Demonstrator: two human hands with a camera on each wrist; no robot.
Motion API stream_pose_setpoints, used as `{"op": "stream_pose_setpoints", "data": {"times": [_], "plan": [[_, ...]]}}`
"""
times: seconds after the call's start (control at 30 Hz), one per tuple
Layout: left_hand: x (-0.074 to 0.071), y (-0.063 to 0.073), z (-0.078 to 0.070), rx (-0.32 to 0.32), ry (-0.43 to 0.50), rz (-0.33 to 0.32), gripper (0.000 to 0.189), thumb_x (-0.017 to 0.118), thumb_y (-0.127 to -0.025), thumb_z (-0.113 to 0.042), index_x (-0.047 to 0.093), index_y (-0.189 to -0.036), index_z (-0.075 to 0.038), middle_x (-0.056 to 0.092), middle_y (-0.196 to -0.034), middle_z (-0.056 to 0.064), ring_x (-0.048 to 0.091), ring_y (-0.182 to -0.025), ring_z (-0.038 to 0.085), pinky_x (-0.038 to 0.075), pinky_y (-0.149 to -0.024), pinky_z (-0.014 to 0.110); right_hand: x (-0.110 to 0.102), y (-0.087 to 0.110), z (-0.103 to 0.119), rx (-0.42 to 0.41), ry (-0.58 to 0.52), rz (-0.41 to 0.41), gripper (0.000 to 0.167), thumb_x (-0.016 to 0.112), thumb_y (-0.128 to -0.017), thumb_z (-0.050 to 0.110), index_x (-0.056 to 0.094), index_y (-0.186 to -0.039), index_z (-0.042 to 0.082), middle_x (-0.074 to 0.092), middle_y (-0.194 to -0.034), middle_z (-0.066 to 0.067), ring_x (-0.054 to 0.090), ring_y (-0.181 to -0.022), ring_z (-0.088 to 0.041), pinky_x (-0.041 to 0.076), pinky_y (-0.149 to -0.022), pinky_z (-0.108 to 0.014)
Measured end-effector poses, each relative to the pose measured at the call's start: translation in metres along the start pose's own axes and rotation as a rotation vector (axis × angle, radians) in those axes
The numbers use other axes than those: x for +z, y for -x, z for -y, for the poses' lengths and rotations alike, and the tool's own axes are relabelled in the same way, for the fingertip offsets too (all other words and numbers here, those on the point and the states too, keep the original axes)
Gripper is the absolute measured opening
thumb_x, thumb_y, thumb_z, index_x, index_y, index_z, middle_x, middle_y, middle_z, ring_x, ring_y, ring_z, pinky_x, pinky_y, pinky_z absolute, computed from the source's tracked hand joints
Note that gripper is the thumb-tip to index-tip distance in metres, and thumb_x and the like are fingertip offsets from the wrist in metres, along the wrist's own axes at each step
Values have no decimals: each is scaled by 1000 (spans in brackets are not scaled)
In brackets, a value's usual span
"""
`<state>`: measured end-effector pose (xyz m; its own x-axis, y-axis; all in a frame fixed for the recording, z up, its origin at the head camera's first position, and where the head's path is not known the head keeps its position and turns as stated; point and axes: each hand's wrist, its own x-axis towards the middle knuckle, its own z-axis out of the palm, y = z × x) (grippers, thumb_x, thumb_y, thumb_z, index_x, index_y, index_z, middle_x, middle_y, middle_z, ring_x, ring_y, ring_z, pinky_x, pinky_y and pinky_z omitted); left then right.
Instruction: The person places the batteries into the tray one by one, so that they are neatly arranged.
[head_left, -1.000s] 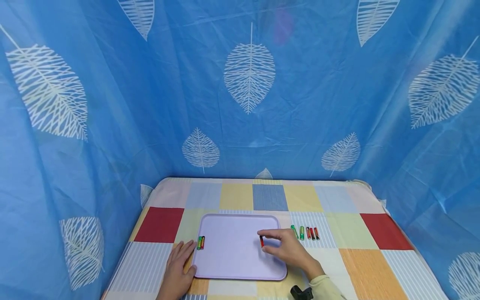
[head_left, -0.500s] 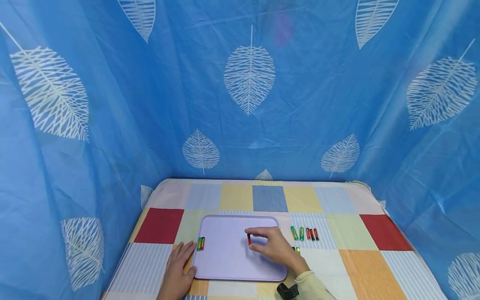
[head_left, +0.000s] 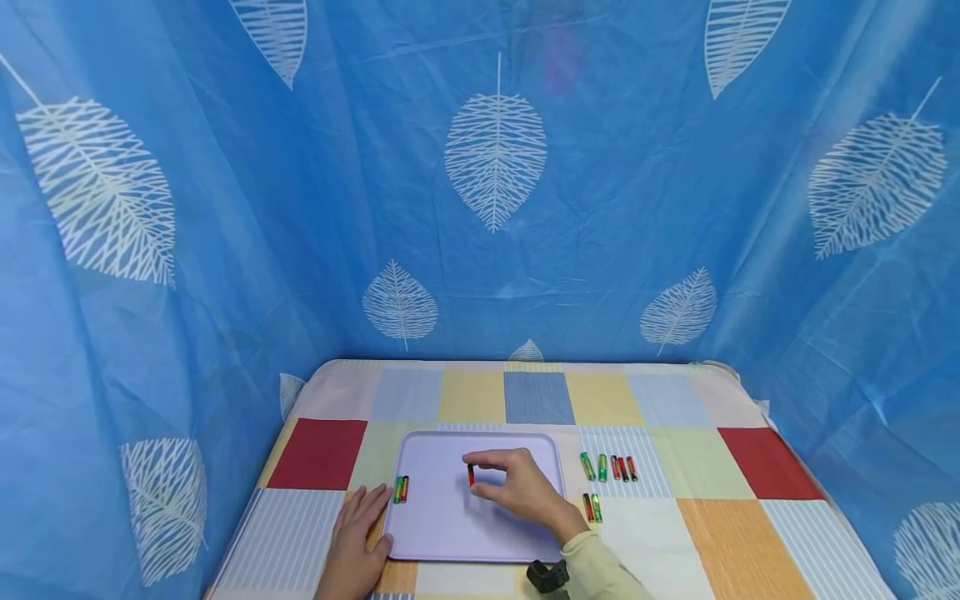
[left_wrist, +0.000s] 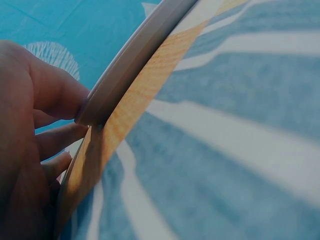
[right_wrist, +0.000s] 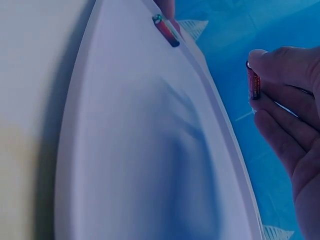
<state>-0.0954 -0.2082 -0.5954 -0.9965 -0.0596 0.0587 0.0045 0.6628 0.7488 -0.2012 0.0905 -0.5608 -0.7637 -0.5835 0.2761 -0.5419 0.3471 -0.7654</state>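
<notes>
My right hand point(head_left: 521, 487) pinches a red and black battery point(head_left: 472, 476) by its two ends between thumb and forefinger. It holds the battery above the middle of a lilac tray point(head_left: 442, 533), clear of the surface in the right wrist view. A green battery point(head_left: 398, 490) and a red battery point(head_left: 405, 489) lie side by side at the tray's left edge. Beside that edge rests my left hand point(head_left: 356, 542), fingers extended, its thumb against the rim in the left wrist view.
Right of the tray, a row of green batteries point(head_left: 602, 467) and red batteries point(head_left: 623, 469) lies on the checked tablecloth point(head_left: 720, 467). Nearer me lie another red battery point(head_left: 588, 507) and a green battery point(head_left: 596, 508). A blue leaf-print curtain point(head_left: 600, 208) surrounds the table's far sides.
My right hand has moved left across the tray with the red battery in its pinch. The nearer pair of batteries beside the tray has come into sight. The left hand has stayed put.
</notes>
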Motion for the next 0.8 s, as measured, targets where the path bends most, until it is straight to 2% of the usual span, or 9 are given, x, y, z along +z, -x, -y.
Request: {"op": "stream_pose_setpoints", "data": {"times": [0.23,0.8], "plan": [[-1,-3,-1,-55,-1,42,71,73,-86,0,60,-156,-4,52,-166,20,24,-163,50,10,-133,74,12,-14,3,21,-15,27,42,84,-96,13,76,-137,5,79,-136,-4,77,-122,-29,62,-110,-37],[-2,-3,-1,-65,1,61,70,73,-88,-1,59,-156,-4,51,-166,21,22,-163,50,7,-134,73,43,-36,7,39,-66,57,42,85,-94,8,77,-135,7,80,-133,-3,75,-124,-16,60,-110,-30]]}}
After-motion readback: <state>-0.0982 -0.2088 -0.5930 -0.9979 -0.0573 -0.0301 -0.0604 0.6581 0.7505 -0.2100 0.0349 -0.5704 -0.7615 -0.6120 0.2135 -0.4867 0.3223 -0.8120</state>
